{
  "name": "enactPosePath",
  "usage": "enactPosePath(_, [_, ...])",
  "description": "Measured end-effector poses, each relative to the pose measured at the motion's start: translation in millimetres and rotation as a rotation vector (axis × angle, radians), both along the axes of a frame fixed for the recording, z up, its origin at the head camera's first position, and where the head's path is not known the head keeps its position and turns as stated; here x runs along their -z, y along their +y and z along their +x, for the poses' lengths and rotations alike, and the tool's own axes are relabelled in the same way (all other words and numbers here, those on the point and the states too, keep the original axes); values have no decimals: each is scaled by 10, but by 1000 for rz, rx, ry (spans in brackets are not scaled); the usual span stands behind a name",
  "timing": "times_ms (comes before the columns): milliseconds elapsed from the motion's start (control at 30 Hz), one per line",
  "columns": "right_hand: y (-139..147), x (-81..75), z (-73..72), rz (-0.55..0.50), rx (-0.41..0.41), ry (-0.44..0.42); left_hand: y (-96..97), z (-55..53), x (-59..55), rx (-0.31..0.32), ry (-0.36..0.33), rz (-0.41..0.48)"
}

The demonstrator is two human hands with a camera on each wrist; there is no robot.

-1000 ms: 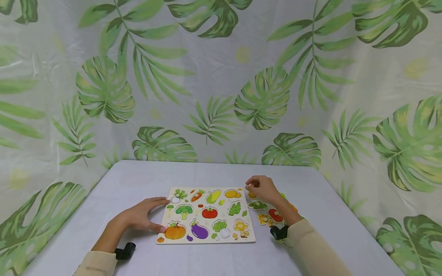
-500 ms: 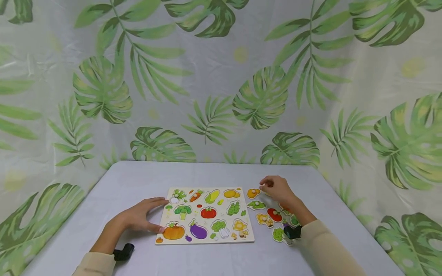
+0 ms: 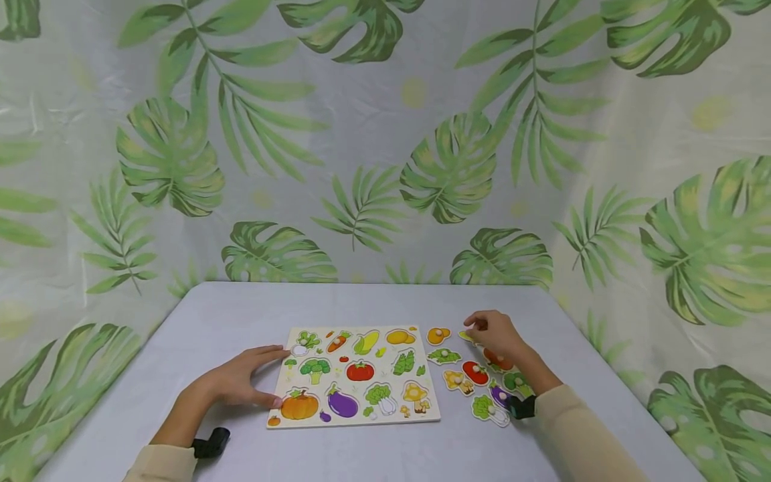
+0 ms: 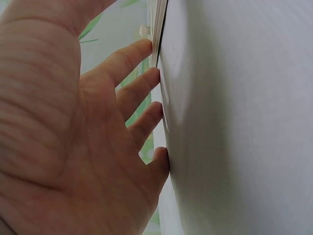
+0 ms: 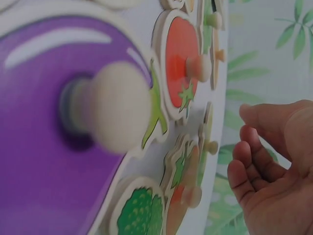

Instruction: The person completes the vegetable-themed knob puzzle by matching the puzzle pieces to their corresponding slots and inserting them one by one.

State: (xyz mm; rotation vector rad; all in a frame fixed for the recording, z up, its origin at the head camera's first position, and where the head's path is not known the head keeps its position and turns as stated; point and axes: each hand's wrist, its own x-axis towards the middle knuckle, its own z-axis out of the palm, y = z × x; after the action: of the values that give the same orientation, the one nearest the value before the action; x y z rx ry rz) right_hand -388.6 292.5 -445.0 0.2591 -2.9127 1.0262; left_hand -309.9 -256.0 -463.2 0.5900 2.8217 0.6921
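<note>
A wooden vegetable puzzle board [image 3: 385,371] lies flat on the table. My left hand [image 3: 243,378] spans its left edge, fingertips at the upper part and thumb at the lower corner; the left wrist view shows the fingers [image 4: 124,63] spread along the edge. To the right of the board, my right hand [image 3: 496,333] hovers over loose knobbed pieces, its fingertips right by a partly covered yellow corn piece [image 3: 466,336]. In the right wrist view, its fingers [image 5: 238,176] are loosely bent and hold nothing. A potato piece [image 3: 438,336] and a pea-pod piece [image 3: 444,356] lie between hand and board.
Loose mushroom [image 3: 454,381], tomato [image 3: 476,373], pumpkin [image 3: 498,361], broccoli [image 3: 517,383], eggplant [image 5: 39,122] and bok choy [image 3: 482,405] pieces lie close together under the right forearm. A leaf-patterned curtain [image 3: 361,134] surrounds the white table [image 3: 241,308].
My right hand has moved right, away from the board's upper right corner and past the potato piece, to the corn piece. My left hand has stayed at the board's edge.
</note>
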Motion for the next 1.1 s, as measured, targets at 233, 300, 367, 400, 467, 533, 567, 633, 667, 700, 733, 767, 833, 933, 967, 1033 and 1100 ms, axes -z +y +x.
enactPosePath(233, [59, 15, 11, 11, 10, -28, 20, 31, -17, -9, -11, 10])
enactPosePath(300, [79, 21, 12, 9, 16, -39, 24, 36, -17, -12, -14, 9])
enactPosePath(367, [94, 26, 17, 5, 22, -55, 26, 36, -13, -15, -17, 8])
enactPosePath(400, [99, 28, 21, 3, 21, -61, 27, 34, -12, -12, -15, 4])
enactPosePath(467, [105, 26, 27, -3, 22, -73, 29, 33, -11, -14, -17, 1])
enactPosePath(533, [104, 25, 36, -1, 26, -83, 29, 29, -13, -14, -19, 2])
enactPosePath(567, [102, 26, 39, 2, 23, -86, 30, 28, -13, -9, -15, -1])
enactPosePath(633, [98, 31, 40, 10, 23, -90, 27, 23, -14, -8, -16, 4])
enactPosePath(667, [94, 37, 38, 11, 28, -97, 26, 23, -16, -6, -15, 8])
enactPosePath(700, [93, 45, 36, 20, 25, -95, 25, 21, -18, -3, -13, 12])
enactPosePath(733, [94, 57, 30, 30, 19, -91, 24, 20, -19, -1, -11, 13])
enactPosePath(767, [96, 69, 23, 40, 13, -87, 23, 20, -20, 0, -9, 14])
enactPosePath(833, [102, 97, 7, 61, 9, -79, 23, 21, -24, -2, -11, 18])
enactPosePath(933, [119, 132, -12, 82, -13, -57, 24, 24, -28, 1, -8, 16])
enactPosePath(967, [124, 138, -12, 83, -17, -50, 24, 26, -31, 4, -5, 16])
enactPosePath(1033, [134, 148, -14, 86, -19, -36, 24, 32, -40, 11, 2, 18])
enactPosePath(1100, [141, 160, -10, 83, -11, -35, 21, 37, -45, 21, 9, 18])
